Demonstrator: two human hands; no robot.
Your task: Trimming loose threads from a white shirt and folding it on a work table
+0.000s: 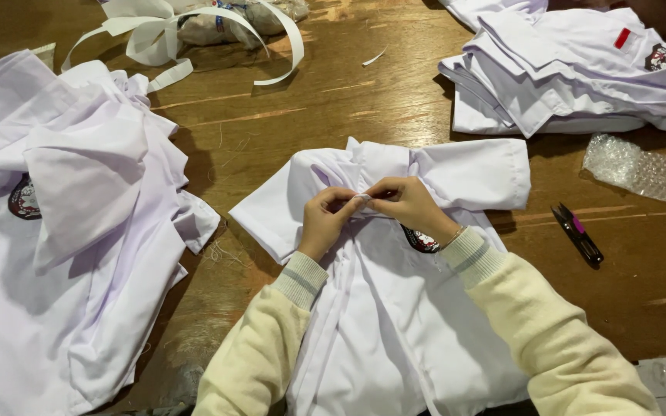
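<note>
We have only one view, from the camera on the person's head. It looks steeply down and forward, toward 12 o'clock, over a wooden table (395, 100). It is near: both forearms enter from 6 o'clock and fill the lower frame. The table reaches every edge, so we see no room around it.

A shirt (395, 308) is lying flat on the bench (271, 115), directly before the person. Both hands are resting on its collar, the left hand (325, 219) and right hand (410, 206) touching each other there. A heap of shirts (71, 231) is lying to the left, and a folded stack of shirts (564, 77) is sitting behind and to the right. Thread snips (577, 233) are lying just right of the shirt's sleeve, with a piece of bubble wrap (641, 169) behind them. Loose paper strips (194, 38) are curling at the bench's far edge.
</note>
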